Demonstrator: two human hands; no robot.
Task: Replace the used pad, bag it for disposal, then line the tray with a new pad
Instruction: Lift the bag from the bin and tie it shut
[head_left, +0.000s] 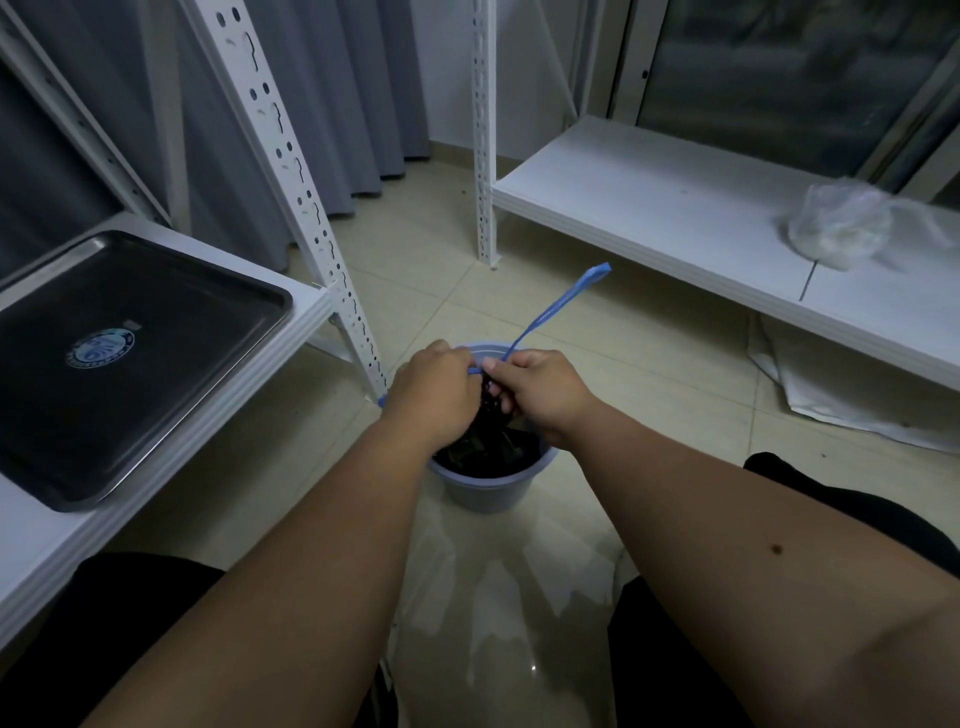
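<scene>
Both hands meet over the mouth of a small round grey-blue plastic bin (496, 486) standing on the tiled floor, and they work together on the gathered neck of a black plastic bag (491, 447) that lines it. The left hand (434, 395) is curled into a fist, knuckles up, with a short piece of thin blue drawstring (553, 309) showing just at its fingertips. The right hand (537, 387) sits just beside it, almost touching, its fingers and thumb closed round the bunched black plastic and the drawstring. From between the two hands a long blue strand rises up and away to the right, ending in a flat loop well beyond the right hand. A second bit of blue shows under the left wrist, next to the bin's rim. What the bag holds cannot be told; only dark crumpled plastic shows below the hands.

Well to the left of the left forearm, a rectangular stainless-steel tray (156, 322) lies on a white metal shelf (171, 457), bare of any pad, with a round blue-and-white sticker at its middle. Far to the right, beyond the right hand, a crumpled clear plastic bag (836, 226) rests on another low white shelf (649, 202).
</scene>
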